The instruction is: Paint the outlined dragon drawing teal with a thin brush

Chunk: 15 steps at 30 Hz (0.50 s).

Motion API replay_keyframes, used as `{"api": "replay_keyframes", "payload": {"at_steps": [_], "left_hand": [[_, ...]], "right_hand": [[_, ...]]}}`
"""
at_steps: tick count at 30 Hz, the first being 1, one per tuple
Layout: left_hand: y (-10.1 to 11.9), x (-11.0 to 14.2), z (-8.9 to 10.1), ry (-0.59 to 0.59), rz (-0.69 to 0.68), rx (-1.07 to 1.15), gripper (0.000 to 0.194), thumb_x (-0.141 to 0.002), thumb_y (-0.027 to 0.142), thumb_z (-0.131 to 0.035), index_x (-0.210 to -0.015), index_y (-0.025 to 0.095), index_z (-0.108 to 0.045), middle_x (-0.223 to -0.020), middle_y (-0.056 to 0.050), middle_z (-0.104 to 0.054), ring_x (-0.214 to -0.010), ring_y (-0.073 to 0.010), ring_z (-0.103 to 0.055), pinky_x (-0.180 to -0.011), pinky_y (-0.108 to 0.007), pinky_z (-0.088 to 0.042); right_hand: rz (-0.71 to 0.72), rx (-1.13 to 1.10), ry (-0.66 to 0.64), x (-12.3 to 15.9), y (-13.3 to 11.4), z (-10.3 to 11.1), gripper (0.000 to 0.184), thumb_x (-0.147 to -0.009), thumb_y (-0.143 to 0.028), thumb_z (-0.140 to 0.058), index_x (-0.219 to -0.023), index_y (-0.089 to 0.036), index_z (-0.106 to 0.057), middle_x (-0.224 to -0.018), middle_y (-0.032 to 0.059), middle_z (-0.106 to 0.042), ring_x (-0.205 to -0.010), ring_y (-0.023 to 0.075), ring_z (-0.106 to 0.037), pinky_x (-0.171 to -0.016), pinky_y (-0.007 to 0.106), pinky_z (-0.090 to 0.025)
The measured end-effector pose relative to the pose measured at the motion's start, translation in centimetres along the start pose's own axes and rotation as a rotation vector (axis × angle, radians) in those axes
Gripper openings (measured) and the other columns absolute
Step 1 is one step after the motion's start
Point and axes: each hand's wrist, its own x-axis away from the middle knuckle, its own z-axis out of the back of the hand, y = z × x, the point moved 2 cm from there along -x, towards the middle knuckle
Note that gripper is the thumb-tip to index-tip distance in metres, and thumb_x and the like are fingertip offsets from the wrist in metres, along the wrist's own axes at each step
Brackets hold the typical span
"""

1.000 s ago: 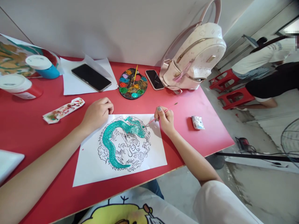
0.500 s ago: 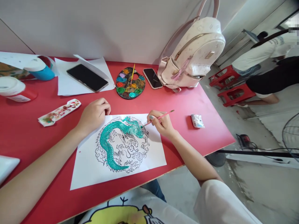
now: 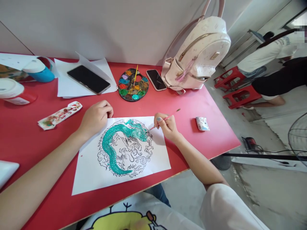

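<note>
My right hand (image 3: 167, 126) pinches a thin pink paintbrush (image 3: 173, 112). Its lower end is just over or on the dragon drawing, by the right end of the painted body; I cannot tell whether it touches. A brownish tip points up and away to the right. On the white sheet (image 3: 88, 179) is a round line drawing of a dragon (image 3: 109, 143), its long body painted teal, its head and the clouds bare outlines. My left hand (image 3: 97, 115) rests at the sheet's upper left corner, fingers curled in, with nothing visible in it.
Behind the sheet lie a paint palette (image 3: 124, 92) with a yellow brush (image 3: 135, 75), two phones (image 3: 88, 79) (image 3: 156, 80) and a backpack (image 3: 199, 54). A paint-stained strip (image 3: 59, 115) and paint bottles (image 3: 39, 71) are left; a crumpled packet (image 3: 202, 124) is right. Other people sit beyond.
My right hand has shifted slightly right with the pink paintbrush, its lower end moving a little away from the dragon's body. My left hand stays in place.
</note>
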Motion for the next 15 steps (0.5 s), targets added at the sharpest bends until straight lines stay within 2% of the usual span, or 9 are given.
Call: {"api": "replay_keyframes", "payload": {"at_steps": [4,8,12,15], "left_hand": [[0.07,-0.06,0.16,-0.006,0.007,-0.003,0.021,-0.087,0.012,-0.049,-0.072,0.026,-0.054,-0.097,-0.007,-0.071,-0.09,-0.027,-0.065,-0.078,-0.042,-0.045],[0.18,-0.08,0.23,-0.016,0.02,-0.003,0.023,-0.088,0.01,-0.048,-0.072,0.026,-0.054,-0.098,-0.007,-0.071,-0.091,-0.0267,-0.065,-0.079,-0.041,-0.044],[0.16,-0.03,0.21,-0.016,0.017,-0.002,0.02,-0.087,0.012,-0.049,-0.072,0.026,-0.053,-0.098,-0.007,-0.07,-0.09,-0.0273,-0.065,-0.078,-0.042,-0.044],[0.11,-0.02,0.17,-0.007,0.013,0.004,0.019,-0.086,0.014,-0.049,-0.072,0.026,-0.053,-0.098,-0.008,-0.07,-0.091,-0.0273,-0.064,-0.078,-0.042,-0.043]], "right_hand": [[0.027,0.025,0.01,0.02,-0.06,-0.05,0.073,-0.12,-0.079,-0.042,-0.076,-0.025,-0.066,-0.065,0.0005,-0.061,-0.056,0.0157,-0.057,-0.058,0.032,-0.043],[0.033,0.002,-0.043,0.0,-0.16,-0.08,0.074,-0.122,-0.075,-0.039,-0.071,-0.026,-0.061,-0.062,-0.0002,-0.059,-0.053,0.0148,-0.054,-0.057,0.031,-0.041],[0.059,0.031,-0.018,0.01,-0.26,0.03,0.07,-0.122,-0.074,-0.043,-0.077,-0.025,-0.065,-0.067,0.001,-0.064,-0.057,0.0154,-0.059,-0.059,0.031,-0.043],[0.046,0.014,-0.051,0.02,-0.27,-0.01,0.072,-0.122,-0.074,-0.041,-0.073,-0.026,-0.062,-0.064,0.0005,-0.063,-0.054,0.0146,-0.057,-0.057,0.031,-0.042]]}}
